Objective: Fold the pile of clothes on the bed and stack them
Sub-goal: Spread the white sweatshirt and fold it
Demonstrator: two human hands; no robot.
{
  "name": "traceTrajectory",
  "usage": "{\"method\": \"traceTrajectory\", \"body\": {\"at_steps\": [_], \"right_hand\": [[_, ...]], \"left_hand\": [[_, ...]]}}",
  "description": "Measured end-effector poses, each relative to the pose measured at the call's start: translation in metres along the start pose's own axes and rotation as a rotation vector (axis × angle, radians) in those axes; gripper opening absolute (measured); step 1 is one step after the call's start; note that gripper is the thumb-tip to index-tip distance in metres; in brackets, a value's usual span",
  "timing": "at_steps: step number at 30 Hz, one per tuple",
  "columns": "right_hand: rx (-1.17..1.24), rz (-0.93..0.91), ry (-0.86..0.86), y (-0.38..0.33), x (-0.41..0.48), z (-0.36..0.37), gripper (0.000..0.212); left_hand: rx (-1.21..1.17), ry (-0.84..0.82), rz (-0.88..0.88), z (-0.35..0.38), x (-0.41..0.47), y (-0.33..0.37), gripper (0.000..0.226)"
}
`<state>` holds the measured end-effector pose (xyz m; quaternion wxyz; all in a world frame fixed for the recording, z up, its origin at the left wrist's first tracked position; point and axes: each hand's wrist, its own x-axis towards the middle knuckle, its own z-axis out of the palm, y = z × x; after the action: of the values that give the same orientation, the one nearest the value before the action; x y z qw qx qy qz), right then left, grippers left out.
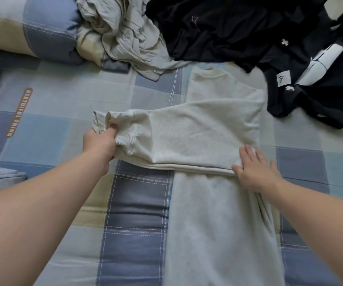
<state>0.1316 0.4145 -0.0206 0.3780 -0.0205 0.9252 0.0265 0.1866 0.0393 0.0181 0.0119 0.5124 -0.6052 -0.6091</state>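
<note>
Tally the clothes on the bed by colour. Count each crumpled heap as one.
Cream: 1, the sweatshirt, gripped at the cuffs by the left hand, pressed by the right hand.
Light grey: 1, the crumpled grey heap.
Black: 1, the black heap with white patches.
Total: 3.
The pale fabric at the left edge is left out: unclear.

A sweatshirt (pixel 207 223) is laid on the bed (pixel 63 104), sleeve folded across; clothes (pixel 228 27) are heaped behind it, pillow (pixel 32 32) far left.

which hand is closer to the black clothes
Right. The right hand lies flat on the sweatshirt below the black clothes; the left hand grips the cuffs farther left.
</note>
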Motion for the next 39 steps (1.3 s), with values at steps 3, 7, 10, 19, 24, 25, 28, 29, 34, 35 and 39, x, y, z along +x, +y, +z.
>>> {"method": "traceTrajectory", "body": {"at_steps": [3, 7, 10, 19, 24, 25, 28, 29, 34, 35, 39], "right_hand": [[0.102, -0.022, -0.037, -0.010, -0.003, -0.019, 0.057], [0.717, -0.116, 0.040, -0.034, -0.020, -0.061, 0.053], [1.094, -0.114, -0.060, -0.032, -0.037, -0.087, 0.055], [1.433, 0.108, -0.122, 0.039, -0.038, -0.095, 0.050], [0.796, -0.069, 0.140, 0.051, -0.032, -0.067, 0.055], [0.675, -0.167, 0.232, 0.045, -0.033, -0.064, 0.057], [0.392, -0.403, 0.389, 0.014, -0.018, -0.056, 0.058], [0.304, -0.437, 0.386, 0.000, -0.009, -0.052, 0.060], [0.047, -0.392, 0.333, -0.033, 0.051, -0.002, 0.069], [0.029, -0.383, 0.371, -0.031, 0.059, 0.010, 0.072], [0.010, -0.376, 0.543, -0.031, 0.076, 0.037, 0.076]], "left_hand": [[0.025, 0.048, 0.061, 0.014, -0.020, 0.014, 0.014], [0.086, -0.010, 0.239, 0.055, -0.066, 0.043, 0.013], [0.168, -0.127, 0.369, 0.095, -0.102, 0.056, 0.027], [0.841, -0.575, 0.290, 0.211, -0.152, 0.009, 0.043], [1.286, -0.396, 0.610, 0.186, -0.136, -0.017, 0.044], [1.306, -0.369, 0.675, 0.181, -0.127, -0.018, 0.046], [1.351, -0.299, 0.778, 0.175, -0.089, -0.021, 0.053], [1.363, -0.300, 0.796, 0.175, -0.075, -0.023, 0.055], [1.426, -0.420, 0.776, 0.176, -0.017, -0.061, 0.068], [1.409, -0.407, 0.800, 0.176, -0.012, -0.072, 0.069], [1.285, -0.272, 0.963, 0.179, 0.004, -0.102, 0.075]]}}
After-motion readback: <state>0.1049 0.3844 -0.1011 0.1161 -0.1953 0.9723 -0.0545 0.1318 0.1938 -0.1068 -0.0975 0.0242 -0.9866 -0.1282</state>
